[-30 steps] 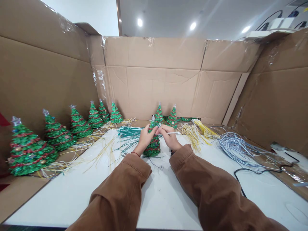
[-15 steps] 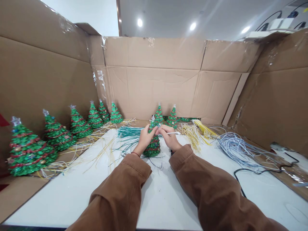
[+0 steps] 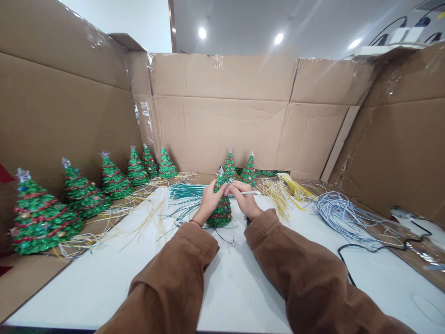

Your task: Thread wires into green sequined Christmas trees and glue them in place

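Observation:
A small green Christmas tree figure (image 3: 220,217) with red garland and a clear star on top stands upright in front of me. My left hand (image 3: 209,200) is closed around its left side, thumb reaching across the front. Closed in a pinch, my right hand (image 3: 246,200) holds a thin white stick-like tool (image 3: 251,192) whose rear end points right. The fingertips of both hands meet near the tree's upper half. What lies between them is too small to make out, and the tool's tip is hidden.
Several more trees (image 3: 41,218) stand along the left, with two (image 3: 248,170) at the back. Green wires (image 3: 186,190) lie behind my left hand. Yellow and white wires (image 3: 278,192), a blue-white wire coil (image 3: 335,213) and a black cable (image 3: 361,248) lie rightward. Cardboard walls (image 3: 222,125) enclose the white tabletop (image 3: 236,297).

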The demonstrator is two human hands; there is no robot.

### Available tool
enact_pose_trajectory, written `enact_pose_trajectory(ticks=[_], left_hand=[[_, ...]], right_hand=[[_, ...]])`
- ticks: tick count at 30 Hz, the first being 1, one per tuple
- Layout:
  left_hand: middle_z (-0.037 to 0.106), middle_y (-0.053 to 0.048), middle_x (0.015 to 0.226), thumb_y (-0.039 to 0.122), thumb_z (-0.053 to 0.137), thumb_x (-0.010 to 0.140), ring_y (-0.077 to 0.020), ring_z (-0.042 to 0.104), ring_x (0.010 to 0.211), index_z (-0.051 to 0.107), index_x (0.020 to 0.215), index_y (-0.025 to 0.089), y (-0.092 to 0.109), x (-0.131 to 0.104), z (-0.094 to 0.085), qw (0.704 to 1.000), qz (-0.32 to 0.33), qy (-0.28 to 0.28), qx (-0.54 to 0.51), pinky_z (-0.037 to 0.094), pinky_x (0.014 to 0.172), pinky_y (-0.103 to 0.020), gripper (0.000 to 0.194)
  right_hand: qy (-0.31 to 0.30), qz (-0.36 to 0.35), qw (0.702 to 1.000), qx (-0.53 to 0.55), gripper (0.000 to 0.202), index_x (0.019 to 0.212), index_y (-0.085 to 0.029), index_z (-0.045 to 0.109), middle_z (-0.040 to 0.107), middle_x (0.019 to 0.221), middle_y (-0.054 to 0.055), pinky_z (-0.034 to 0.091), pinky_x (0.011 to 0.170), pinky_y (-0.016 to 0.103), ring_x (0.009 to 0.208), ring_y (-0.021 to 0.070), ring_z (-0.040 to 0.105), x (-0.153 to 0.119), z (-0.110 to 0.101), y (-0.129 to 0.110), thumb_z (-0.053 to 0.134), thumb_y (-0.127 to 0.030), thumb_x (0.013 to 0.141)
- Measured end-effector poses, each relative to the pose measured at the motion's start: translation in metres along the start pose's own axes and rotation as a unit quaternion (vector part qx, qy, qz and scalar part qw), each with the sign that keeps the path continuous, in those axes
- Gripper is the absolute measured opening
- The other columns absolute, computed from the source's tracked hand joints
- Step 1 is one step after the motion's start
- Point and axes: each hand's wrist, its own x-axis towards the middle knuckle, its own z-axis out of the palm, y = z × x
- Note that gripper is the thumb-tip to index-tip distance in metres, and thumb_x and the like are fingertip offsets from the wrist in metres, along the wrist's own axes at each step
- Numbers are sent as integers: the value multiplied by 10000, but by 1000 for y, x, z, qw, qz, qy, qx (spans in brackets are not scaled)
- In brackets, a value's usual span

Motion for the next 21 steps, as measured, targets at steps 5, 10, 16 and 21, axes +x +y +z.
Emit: enact_pose_trajectory(ticks=[5, 10, 16, 21], left_hand=[[510, 40, 606, 479, 524, 794, -104, 478, 532, 526, 739, 181, 0, -1, 0, 1000, -3, -2, -3, 368, 562, -228, 302], [495, 46, 598, 486, 527, 792, -98, 473, 513, 510, 725, 185, 0, -1, 0, 1000, -2, -2, -8, 364, 544, -224, 308], [493, 48, 592, 499, 517, 794, -95, 469, 480, 515, 749, 187, -1, -1, 0, 1000, -7, -9, -11, 364, 518, -222, 315], [505, 41, 607, 486, 523, 789, -100, 465, 523, 533, 752, 182, -1, -1, 0, 1000, -3, -4, -7, 363, 538, -218, 306]], right_hand=[[2, 2, 1000, 1, 302, 614, -191, 633, 608, 645, 12, 420, 672, 287, 666, 150, 567, 0, 0, -1, 448, -207, 851], [4, 4, 1000, -1, 300, 614, -193, 633, 608, 647, 11, 420, 668, 284, 666, 150, 566, 0, 1, -2, 449, -210, 851], [1, 5, 1000, 0, 301, 614, -192, 635, 606, 643, 10, 419, 665, 281, 665, 149, 563, 0, 1, -1, 450, -211, 850], [3, 6, 1000, 2, 298, 613, -191, 634, 605, 640, 9, 419, 659, 278, 659, 146, 561, 0, 1, -2, 450, -201, 846]])
